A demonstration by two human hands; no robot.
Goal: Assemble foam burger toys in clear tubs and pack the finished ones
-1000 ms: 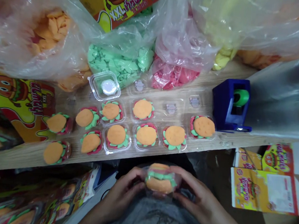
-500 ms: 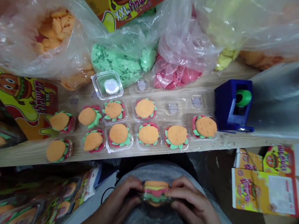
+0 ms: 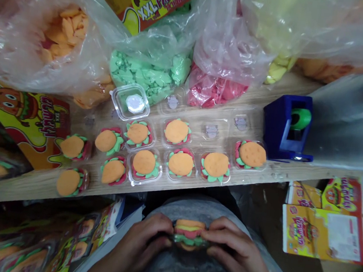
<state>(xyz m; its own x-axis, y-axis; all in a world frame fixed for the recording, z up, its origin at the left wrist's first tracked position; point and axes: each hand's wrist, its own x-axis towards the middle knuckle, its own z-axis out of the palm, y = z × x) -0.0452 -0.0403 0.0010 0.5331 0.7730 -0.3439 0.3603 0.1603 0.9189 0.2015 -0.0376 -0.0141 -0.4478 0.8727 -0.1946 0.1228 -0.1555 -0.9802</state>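
Before my grey shirt (image 3: 184, 268), my left hand (image 3: 149, 234) and right hand (image 3: 234, 242) pinch the layered burger (image 3: 189, 231) from both sides — likely light and squashable, best held gently at its edges — with the wooden counter (image 3: 32, 186) beyond.

Desk (image 3: 35, 188): pale wood-grain top; landmark is the blue tape dispenser (image 3: 272, 132) with a green core, sitting near the front edge; ten foam burgers (image 3: 181, 163) in see-through trays, two rough rows, all left of dispenser, the closest just beside it; more see-through trays (image 3: 212, 131) with grey marks inside, also left of dispenser, behind the burgers; a tilted see-through piece (image 3: 131, 102) with a white label, further left, up against the green bag; bags behind-left of dispenser, nearest to farthest: yellow (image 3: 279, 68), red (image 3: 216, 90), green (image 3: 149, 73), orange (image 3: 64, 35); clear plastic sheeting (image 3: 346, 122) right of dispenser.
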